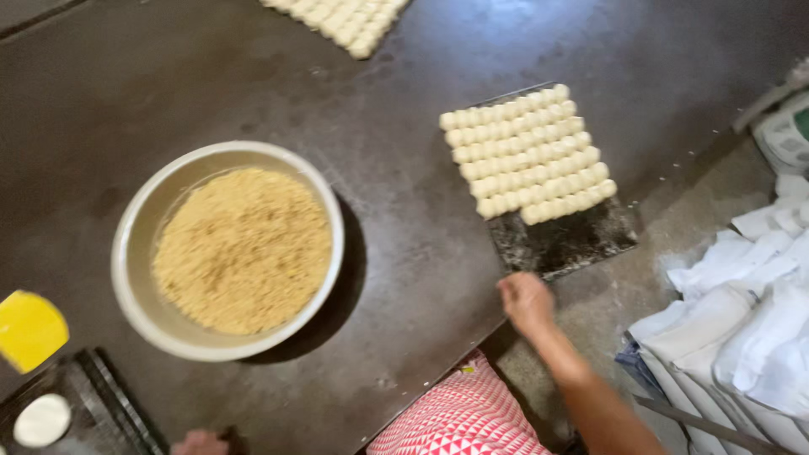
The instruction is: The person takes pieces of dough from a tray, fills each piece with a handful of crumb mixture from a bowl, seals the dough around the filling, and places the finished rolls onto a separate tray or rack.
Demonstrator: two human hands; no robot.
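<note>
right hand (526, 301), fingers curled on nothing, just below dark tray (563, 243) of dough pieces (527, 153)

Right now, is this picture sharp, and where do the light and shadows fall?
Head view: slightly soft with motion blur, most on the right hand and the white cloths; the metal bowl casts a dark shadow to its right on the dark table; a dull sheen shows near the dough tray.
</note>
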